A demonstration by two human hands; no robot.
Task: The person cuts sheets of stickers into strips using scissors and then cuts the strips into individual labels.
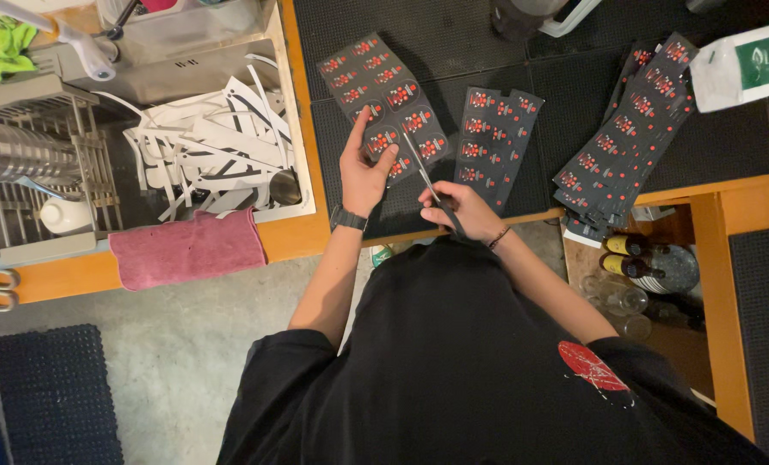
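Left hand (364,172) pinches the sheet (384,90) by its near edge; right hand (457,211) grips scissors (423,172); sheet probably thin, floppy.

Left hand (363,176) grips a black sticker sheet (384,95); right hand (460,211) works scissors (420,168) into the sheet's lower edge.

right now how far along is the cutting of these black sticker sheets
Done: a heap of white offcut strips fills the sink, and a cut piece lies on the mat. In hand: the left hand holds a sheet while the right hand works scissors into it. Left: a thick fanned stack at the right looks uncut, so much seems to remain.
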